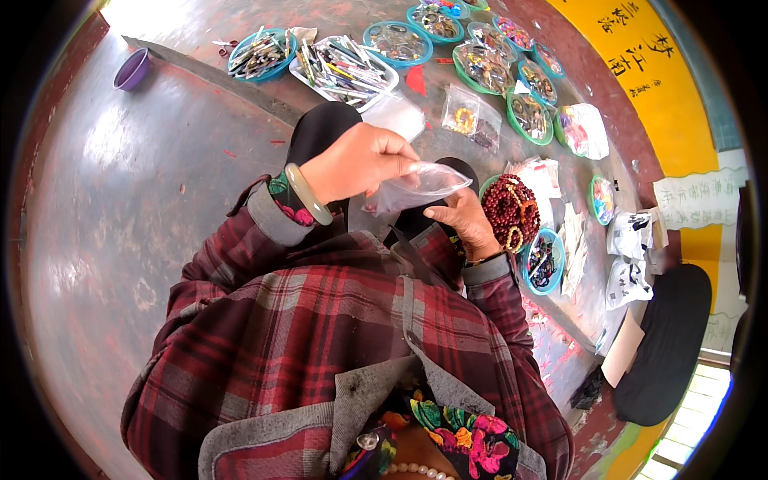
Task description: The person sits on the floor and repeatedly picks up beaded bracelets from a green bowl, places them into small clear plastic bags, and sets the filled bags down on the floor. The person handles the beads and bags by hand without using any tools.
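Observation:
A see-through plastic bag is stretched between my two hands, above my lap. My left hand pinches its upper left edge between thumb and fingers; a pale bangle circles that wrist. At the bag's right side, my right hand grips the edge, thumb on the near side. What the bag holds, if anything, I cannot make out. Just right of my right hand, dark red bead strings lie heaped over a green basket. Nearer to me, a blue basket holds small dark items.
Ahead stand a white basket of pens, a blue basket of pens and several baskets of small goods. A bag with yellow beads lies on the floor. A purple bucket sits far left; a black stool-like shape is at right.

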